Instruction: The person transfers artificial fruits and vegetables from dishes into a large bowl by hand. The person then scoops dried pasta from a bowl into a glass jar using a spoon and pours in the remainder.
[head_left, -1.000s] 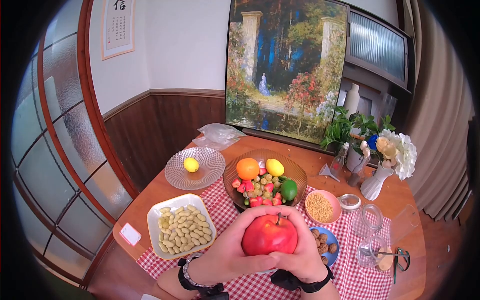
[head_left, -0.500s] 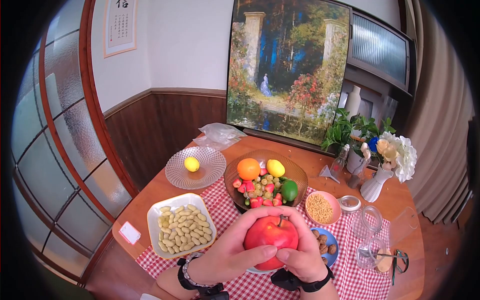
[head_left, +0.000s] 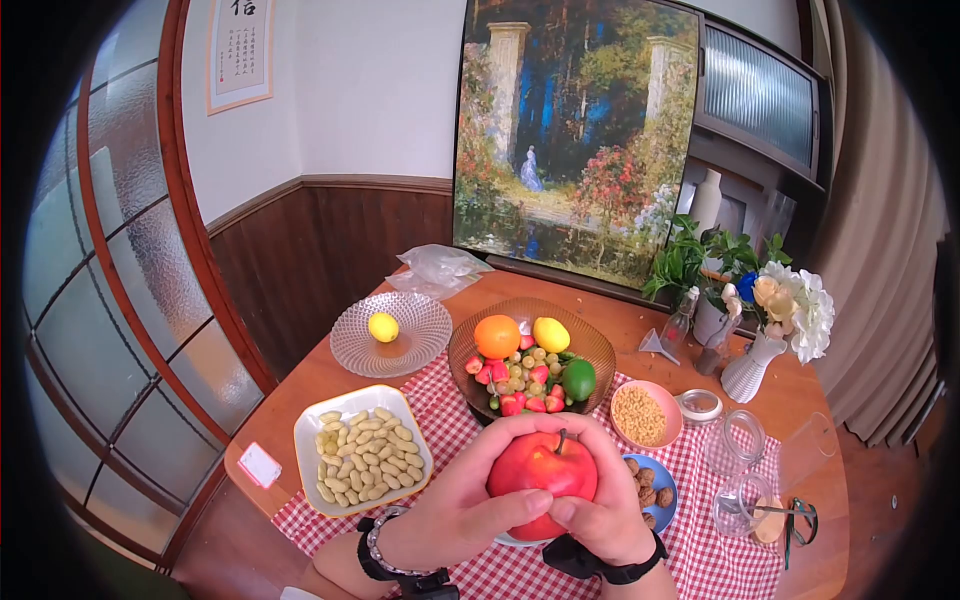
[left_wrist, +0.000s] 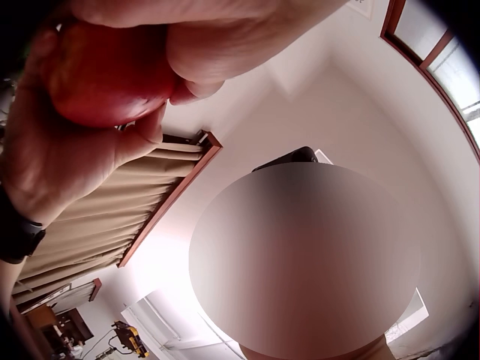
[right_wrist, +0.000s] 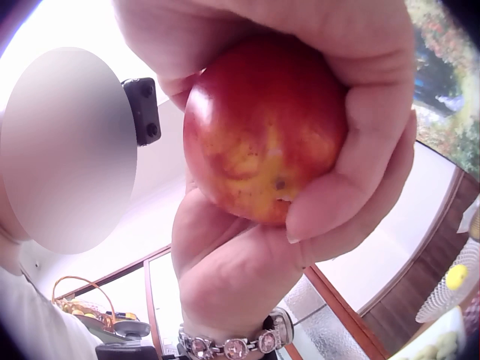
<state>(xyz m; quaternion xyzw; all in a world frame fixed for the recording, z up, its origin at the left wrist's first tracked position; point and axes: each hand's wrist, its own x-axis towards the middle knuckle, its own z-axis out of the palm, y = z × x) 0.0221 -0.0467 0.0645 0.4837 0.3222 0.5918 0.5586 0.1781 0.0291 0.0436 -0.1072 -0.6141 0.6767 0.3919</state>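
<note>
A glossy red apple [head_left: 540,470] with a dark stem on top is held between both hands, above the near edge of the table. My left hand [head_left: 460,515] wraps its left side and my right hand [head_left: 610,505] its right side. Both thumbs press on the apple's near face, their tips close together. In the right wrist view the apple [right_wrist: 262,127] shows a yellow patch, with fingers curled round it. Most of the far fingers are hidden behind the apple in the head view. Beneath the hands, the rim of a pale dish [head_left: 515,541] peeks out.
Beyond the hands stands a brown glass bowl [head_left: 463,345] of fruit. A dish of peanuts [head_left: 365,455] lies left; a lemon [head_left: 383,327] sits on a glass plate. To the right are a pink bowl [head_left: 640,415], a blue plate of walnuts [head_left: 660,495], glass jars [head_left: 735,440] and scissors [head_left: 800,520].
Both thumbs have slid up from the apple's lower edge onto its near face. The apple has tipped slightly and sits a touch further right in the head view.
</note>
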